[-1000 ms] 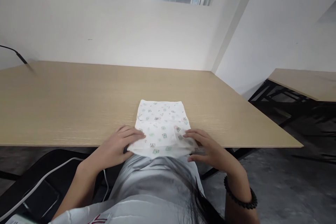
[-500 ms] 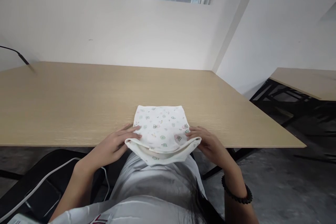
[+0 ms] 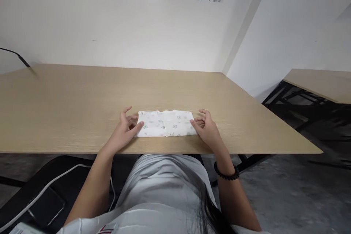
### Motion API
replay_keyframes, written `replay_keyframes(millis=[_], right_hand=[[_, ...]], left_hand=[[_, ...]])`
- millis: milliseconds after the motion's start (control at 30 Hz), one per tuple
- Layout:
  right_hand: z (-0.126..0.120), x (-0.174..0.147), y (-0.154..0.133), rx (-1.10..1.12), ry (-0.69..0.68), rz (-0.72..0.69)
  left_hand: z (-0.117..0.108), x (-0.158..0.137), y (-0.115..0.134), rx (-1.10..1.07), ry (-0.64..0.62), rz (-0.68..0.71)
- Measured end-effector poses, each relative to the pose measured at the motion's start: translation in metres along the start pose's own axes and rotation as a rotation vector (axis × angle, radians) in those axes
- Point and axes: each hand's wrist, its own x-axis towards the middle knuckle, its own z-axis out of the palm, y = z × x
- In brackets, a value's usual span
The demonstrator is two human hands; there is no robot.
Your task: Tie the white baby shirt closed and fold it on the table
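Observation:
A white baby top (image 3: 167, 124) with small printed pictures lies folded into a flat, wide strip close to the table's front edge. Its neckline shows along the far side. At its left end, my left hand (image 3: 124, 128) has the thumb on top of the cloth, with the other fingers curled beside and partly behind the edge and the index finger raised. My right hand (image 3: 207, 129), with a black beaded bracelet (image 3: 226, 174) on the wrist, grips the right end in the same way, thumb on the fabric.
The wooden table (image 3: 82, 98) reaches back to a white wall (image 3: 131, 33). A black cable (image 3: 23, 60) comes in at the far left. A white cord (image 3: 52, 181) crosses a black chair (image 3: 65, 166) beside me. Another table (image 3: 323, 84) stands at the right.
The near part of the baby top, which hung over the table's front edge, now lies folded over onto the rest, making a narrower strip. Both hands have moved forward with it.

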Motion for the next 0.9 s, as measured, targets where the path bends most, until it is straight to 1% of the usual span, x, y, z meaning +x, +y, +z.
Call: replay_keyframes(millis=[100, 167, 233, 333, 400, 467, 500, 567, 667, 700, 733, 767, 833, 900], right_hand=[[-0.003, -0.006, 0.003, -0.055, -0.070, -0.054], [-0.004, -0.007, 0.002, -0.075, -0.094, -0.084], [-0.003, -0.006, -0.001, -0.038, -0.073, -0.106], [-0.001, -0.002, -0.005, 0.037, -0.047, -0.144], [-0.001, 0.000, -0.005, 0.055, -0.066, -0.151], [-0.001, 0.001, -0.003, 0.023, -0.111, -0.133], [-0.002, 0.001, -0.002, -0.017, -0.135, -0.125], [-0.003, 0.001, -0.001, -0.139, -0.163, -0.133], [-0.003, 0.000, -0.006, -0.382, -0.126, -0.195], [-0.002, 0.000, -0.010, -0.454, -0.105, -0.211], [0.001, -0.001, -0.015, -0.513, -0.090, -0.221], [0.004, -0.002, -0.020, -0.557, -0.092, -0.233], [0.013, -0.004, -0.029, -0.612, -0.159, -0.261], [0.023, -0.007, -0.034, -0.652, -0.283, -0.258]], left_hand=[[-0.004, -0.005, -0.003, 0.012, -0.113, 0.073], [-0.005, -0.008, -0.004, 0.088, -0.162, 0.115], [-0.005, -0.009, -0.004, 0.155, -0.172, 0.139], [-0.004, -0.009, -0.004, 0.107, -0.153, 0.119], [-0.004, -0.009, -0.005, 0.047, -0.154, 0.081], [-0.005, -0.009, -0.007, 0.051, -0.146, 0.075], [-0.006, -0.009, -0.008, 0.087, -0.134, 0.087], [-0.005, -0.009, -0.010, 0.227, -0.091, 0.133], [0.003, -0.014, -0.004, 0.518, 0.037, 0.222], [0.008, -0.017, 0.001, 0.599, 0.070, 0.260], [0.014, -0.020, 0.006, 0.662, 0.076, 0.303], [0.021, -0.024, 0.011, 0.706, 0.043, 0.348], [0.033, -0.030, 0.020, 0.766, -0.105, 0.411], [0.040, -0.033, 0.024, 0.819, -0.246, 0.392]])
